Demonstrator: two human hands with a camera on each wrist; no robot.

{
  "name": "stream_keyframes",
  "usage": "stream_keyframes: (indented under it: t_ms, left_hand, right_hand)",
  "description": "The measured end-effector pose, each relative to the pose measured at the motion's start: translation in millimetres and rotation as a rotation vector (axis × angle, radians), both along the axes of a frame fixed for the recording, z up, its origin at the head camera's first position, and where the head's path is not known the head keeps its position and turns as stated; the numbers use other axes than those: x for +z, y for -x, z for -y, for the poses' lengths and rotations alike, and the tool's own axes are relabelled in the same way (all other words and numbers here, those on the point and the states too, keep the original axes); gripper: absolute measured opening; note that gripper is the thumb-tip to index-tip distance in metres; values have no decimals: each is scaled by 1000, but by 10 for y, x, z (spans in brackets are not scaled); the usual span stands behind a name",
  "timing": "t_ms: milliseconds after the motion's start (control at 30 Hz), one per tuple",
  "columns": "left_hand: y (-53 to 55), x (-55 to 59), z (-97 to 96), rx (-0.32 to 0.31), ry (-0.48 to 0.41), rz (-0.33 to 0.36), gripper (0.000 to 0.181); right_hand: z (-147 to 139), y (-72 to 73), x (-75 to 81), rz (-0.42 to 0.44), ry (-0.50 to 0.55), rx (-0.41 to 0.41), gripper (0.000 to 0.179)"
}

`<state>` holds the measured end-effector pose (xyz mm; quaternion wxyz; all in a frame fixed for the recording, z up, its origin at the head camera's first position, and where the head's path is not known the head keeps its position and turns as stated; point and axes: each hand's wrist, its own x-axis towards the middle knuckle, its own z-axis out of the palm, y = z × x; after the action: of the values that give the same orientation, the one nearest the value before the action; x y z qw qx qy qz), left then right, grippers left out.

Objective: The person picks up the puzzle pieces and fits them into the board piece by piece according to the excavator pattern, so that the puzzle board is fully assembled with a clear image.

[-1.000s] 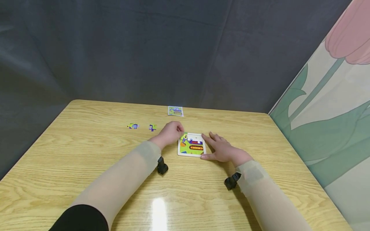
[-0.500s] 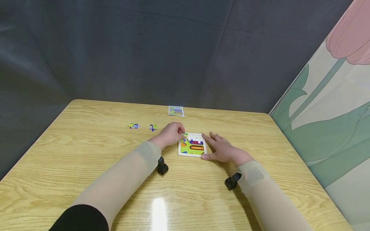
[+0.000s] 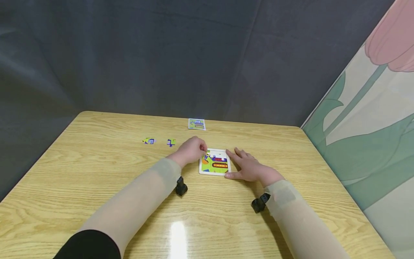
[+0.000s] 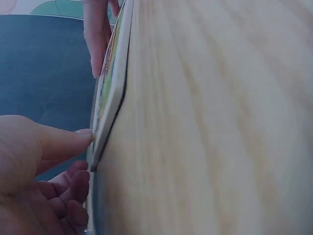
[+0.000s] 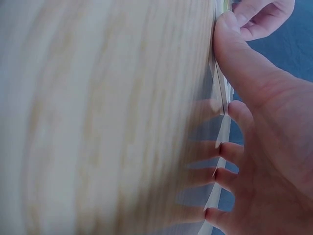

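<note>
A white-framed jigsaw puzzle (image 3: 215,166) with a colourful digger picture lies on the table; white tray bottom shows at its upper right. At the puzzle's upper-left corner, my left hand (image 3: 192,149) touches the surface with its straight thumb (image 4: 73,142). Its other fingers curl loosely just outside the corner, and no piece shows between them. My right hand (image 3: 247,167) rests along the right edge, thumb at the lower corner and fingers spread past the upper one. In the right wrist view, its fingertips (image 5: 215,214) touch the table.
Two small groups of loose puzzle pieces lie left of the hands, one farther left (image 3: 149,141) and one nearer (image 3: 171,142). A printed picture card (image 3: 197,124) sits near the back edge of the wooden table (image 3: 129,201). A dark curtain (image 3: 161,61) hangs behind.
My left hand shifts very slightly at the puzzle's upper-left corner. The right hand, the puzzle and the loose pieces stay in place.
</note>
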<state>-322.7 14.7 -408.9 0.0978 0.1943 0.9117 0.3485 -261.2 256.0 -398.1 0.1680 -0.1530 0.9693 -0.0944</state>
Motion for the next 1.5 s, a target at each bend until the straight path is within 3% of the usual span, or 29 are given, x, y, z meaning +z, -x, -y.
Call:
stream_keyframes:
  t_ms: [267, 367, 500, 633, 733, 867, 1067, 1233, 1500]
  left_hand:
    - [1, 104, 54, -52, 28, 39, 29]
    - [7, 126, 83, -85, 50, 10, 27]
    - [38, 113, 194, -78, 24, -59, 21]
    - [82, 173, 432, -26, -39, -86, 21]
    - [155, 217, 720, 23, -59, -73, 22]
    - [229, 211, 1163, 95, -64, -42, 24]
    - [231, 175, 1656, 169, -8, -4, 28]
    - [227, 124, 1844, 187, 38, -17, 29]
    - [243, 43, 1906, 194, 62, 0, 36]
  right_hand:
    - [-26, 4, -10, 5, -1, -2, 100]
    - [-47, 0, -10, 3, 0, -3, 100]
    - [-66, -5, -13, -2, 4, 5, 99]
    - [-70, 8, -29, -5, 3, 6, 98]
    - [-68, 18, -35, -6, 3, 2, 98]
    - [-63, 24, -42, -6, 7, 5, 98]
    - [-57, 35, -48, -6, 9, 5, 99]
    - [-52, 24, -36, -7, -3, 0, 100]
    - [-43, 33, -36, -3, -12, -4, 101]
